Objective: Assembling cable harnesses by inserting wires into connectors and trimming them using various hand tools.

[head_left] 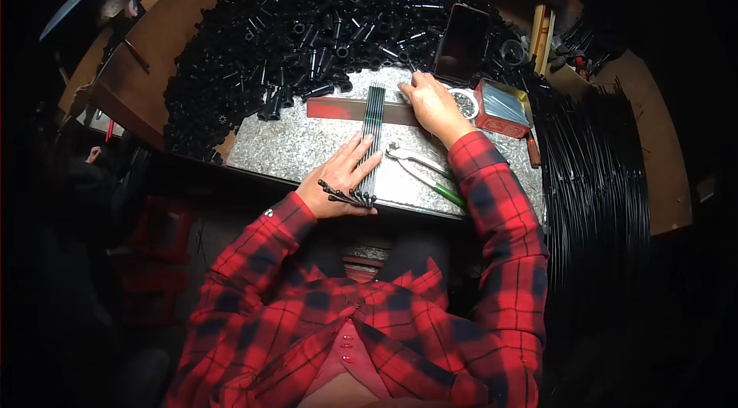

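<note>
My left hand [336, 180] lies with its fingers stretched out and apart across a bundle of thin dark rods [374, 112]. The rods' far tips are pale; small black knobs cluster at the near end by my thumb. Beneath the bundle, a flat red-brown bar [330, 108] runs crosswise on the mottled grey metal plate [269, 148]. Over the bar's right end, my right hand [435, 107] is closed, fingers bent toward the plate's far edge; what they hold, if anything, is hidden. Pliers with green handles [425, 172] rest between my hands, touched by neither.
Black tubular parts [307, 24] are heaped behind the plate, with a phone [462, 41] on them. Right of my right hand stand a round white dish [464, 103] of small bits and a red box [501, 110]. Long black rods [592, 177] hang over the right side.
</note>
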Available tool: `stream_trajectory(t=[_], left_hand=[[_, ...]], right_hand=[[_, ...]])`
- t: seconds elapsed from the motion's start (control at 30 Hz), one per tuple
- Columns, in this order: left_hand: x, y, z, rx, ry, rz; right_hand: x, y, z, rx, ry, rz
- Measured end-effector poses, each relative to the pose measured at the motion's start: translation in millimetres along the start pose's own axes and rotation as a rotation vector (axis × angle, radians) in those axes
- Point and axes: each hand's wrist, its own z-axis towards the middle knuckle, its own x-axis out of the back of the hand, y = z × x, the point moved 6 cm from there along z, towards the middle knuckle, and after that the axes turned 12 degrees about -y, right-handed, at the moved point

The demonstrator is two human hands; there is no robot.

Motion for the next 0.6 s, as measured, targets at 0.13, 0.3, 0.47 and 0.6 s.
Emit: stream_trajectory(t=[0.13, 0.3, 0.47, 0.6], left_hand=[[0.9, 1.4, 0.3, 0.009, -0.008, -0.002], [1.4, 1.2, 0.4, 0.003, -0.023, 0.016], [2.2, 2.4, 0.7, 0.003, -0.021, 0.013], [1.2, 1.7, 0.3, 0.006, -0.019, 0.017]], right_hand=[[2.2, -1.0, 0.3, 0.028, 0.052, 0.0], [2.0, -2.7, 5.3, 0.039, 0.033, -0.085], [0.1, -4.7, 8.2, 0.041, 0.028, -0.073], [-1.0, -5.0, 8.7, 0.039, 0.041, -0.076]])
